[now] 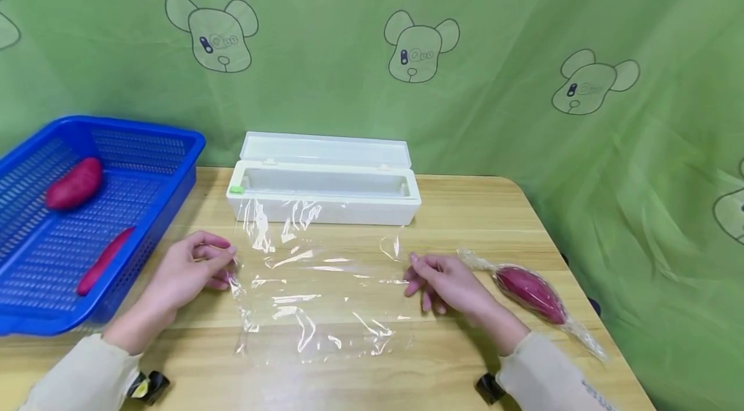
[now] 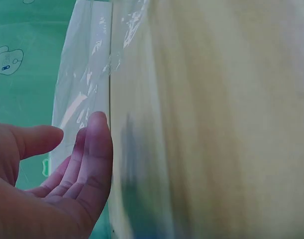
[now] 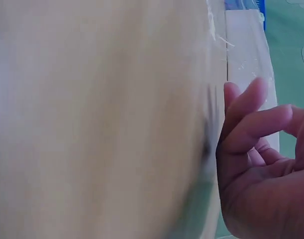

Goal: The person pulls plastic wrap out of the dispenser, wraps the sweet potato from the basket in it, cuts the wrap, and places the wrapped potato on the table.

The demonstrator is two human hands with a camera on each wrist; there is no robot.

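- While the sheet of cling film (image 1: pixel 314 295) lies spread on the wooden surface (image 1: pixel 465 372), just in front of the white film dispenser box (image 1: pixel 323 194), both hands sit at its side edges.
- Left hand (image 1: pixel 192 272): fingers curled at the film's left edge, seemingly pinching it, though the head view is too small to be sure. The left wrist view shows the fingers (image 2: pixel 92 159) fairly straight beside the film, so I cannot tell whether it truly grips.
- Right hand (image 1: pixel 444 282): fingertips loosely bent at the film's right edge, touching or just above it; whether it holds the film I cannot tell.
- The box stands toward the far edge of the surface with its lid up; the film's far edge looks as if it may still be joined to it.
- A wrapped sweet potato (image 1: pixel 529 295) lies near the right edge, just beside the right hand.
- A blue basket (image 1: pixel 35 307) overhangs the left edge and holds two bare sweet potatoes (image 1: pixel 75 183).
- Risks, as I judge them:
  - The film is already wrinkled; uneven pulls from the two hands could fold it onto itself, and it would cling shut.
  - If still attached, a tug could drag the light box or tear the sheet raggedly.
  - A loose pinch could let one edge slip and curl.
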